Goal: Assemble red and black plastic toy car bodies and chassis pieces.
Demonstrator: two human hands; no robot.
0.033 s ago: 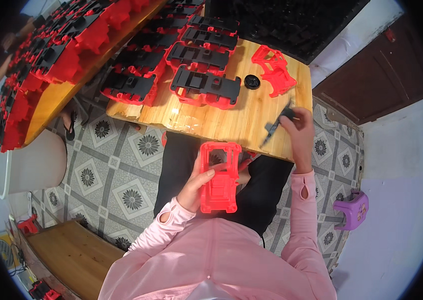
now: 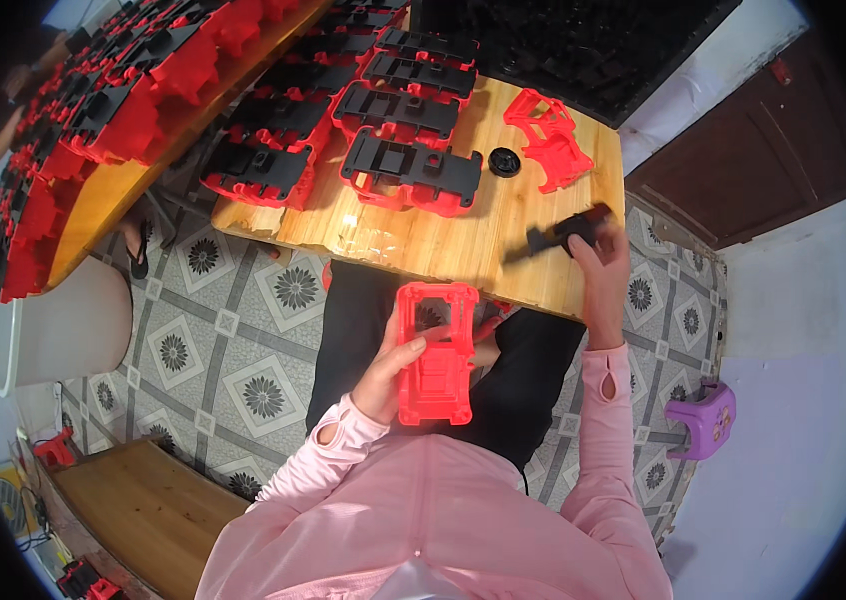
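Observation:
My left hand (image 2: 388, 372) is closed on the left edge of a red plastic frame (image 2: 435, 385), thumb on its front, above my lap. The frame stands lengthwise with a rectangular opening in its upper half. At the right of the table my right hand (image 2: 605, 262) pinches a black plastic plate (image 2: 548, 238), tilted above the wood and slightly blurred. Beyond it a second red frame (image 2: 555, 150) lies on the table, beside a round black part (image 2: 504, 162).
Rows of red frames with black plates (image 2: 413, 165) stand on the wooden table (image 2: 363, 232). More fill a wooden board (image 2: 93, 215) at the left. A black bin (image 2: 573, 50) stands behind, a white tub (image 2: 68, 325) at left, a purple stool (image 2: 703, 420) at right.
My right hand has turned the black plate so that its broad face shows more and it lies closer to level. The red frame in my left hand has shifted very slightly left.

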